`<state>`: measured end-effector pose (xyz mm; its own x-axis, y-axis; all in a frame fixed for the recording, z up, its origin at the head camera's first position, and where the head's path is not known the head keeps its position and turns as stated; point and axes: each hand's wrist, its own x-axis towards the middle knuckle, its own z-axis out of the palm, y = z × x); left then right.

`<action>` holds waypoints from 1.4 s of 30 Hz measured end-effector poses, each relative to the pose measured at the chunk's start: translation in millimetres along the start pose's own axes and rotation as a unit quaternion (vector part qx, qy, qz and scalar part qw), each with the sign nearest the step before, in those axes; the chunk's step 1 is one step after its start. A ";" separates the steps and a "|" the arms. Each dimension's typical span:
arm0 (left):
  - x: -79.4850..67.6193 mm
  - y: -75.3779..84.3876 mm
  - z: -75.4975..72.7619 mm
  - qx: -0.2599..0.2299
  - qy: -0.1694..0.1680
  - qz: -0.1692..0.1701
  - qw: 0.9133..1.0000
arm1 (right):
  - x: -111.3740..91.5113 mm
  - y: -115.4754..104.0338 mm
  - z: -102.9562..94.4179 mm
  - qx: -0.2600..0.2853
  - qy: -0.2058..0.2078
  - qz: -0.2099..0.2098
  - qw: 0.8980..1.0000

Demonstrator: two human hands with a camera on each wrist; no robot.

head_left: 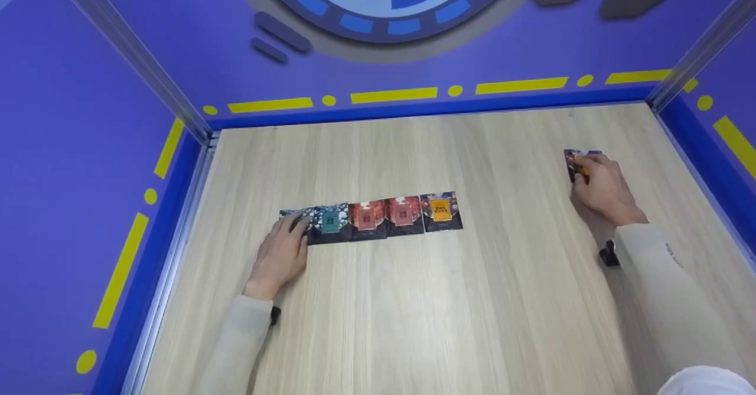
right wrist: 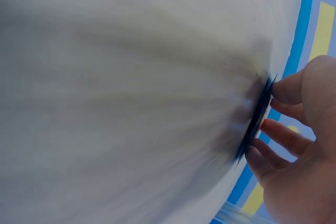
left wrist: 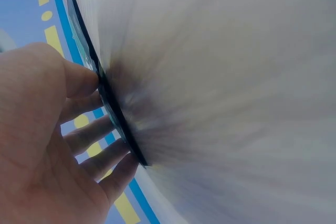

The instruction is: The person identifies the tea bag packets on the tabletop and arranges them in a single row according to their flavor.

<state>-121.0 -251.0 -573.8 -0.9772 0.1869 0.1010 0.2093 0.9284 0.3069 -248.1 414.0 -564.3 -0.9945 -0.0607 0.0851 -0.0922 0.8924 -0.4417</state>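
A row of flat, dark printed sachets lies on the table, edges close together or overlapping. From the left come a partly covered sachet [head_left: 287, 212], a teal-label sachet [head_left: 329, 222], two red-label sachets [head_left: 367, 220] and an orange-label sachet [head_left: 441, 211]. My left hand [head_left: 279, 256] rests on the leftmost sachet, fingers extended across it and thumb at its near edge. Far to the right, my right hand [head_left: 605, 188] grips another orange-label sachet [head_left: 572, 160] between thumb and fingers, covering much of it. In the right wrist view this sachet [right wrist: 255, 121] appears edge-on, close over the table.
The wood-grain table [head_left: 378, 318] is bounded by blue-purple panels with yellow markings at the back [head_left: 390, 73] and sides. Metal rails [head_left: 171, 265] run along the left edge. Each sleeve has a small black piece [head_left: 609, 254] at the wrist.
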 end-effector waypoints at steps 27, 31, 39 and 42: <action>-0.2 1.0 1.3 0.005 -0.016 -0.020 1.000 | -24.7 -58.8 18.7 -0.023 -0.060 -0.093 0.994; 0.0 0.4 1.1 0.004 -0.016 -0.016 1.000 | -29.3 -70.8 24.9 -0.022 -0.066 -0.105 0.992; -0.4 0.7 1.2 0.004 -0.011 -0.011 1.000 | -35.4 -94.5 39.5 -0.019 -0.058 -0.140 0.988; 0.2 0.6 1.3 0.006 -0.010 -0.010 1.000 | -37.3 -102.7 46.3 -0.020 -0.049 -0.155 0.986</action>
<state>-121.1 -250.0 -574.8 -0.9817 0.1745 0.0767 0.1896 0.9360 0.2965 -203.8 303.9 -563.5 -0.9187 -0.3755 0.1225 -0.3933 0.8411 -0.3713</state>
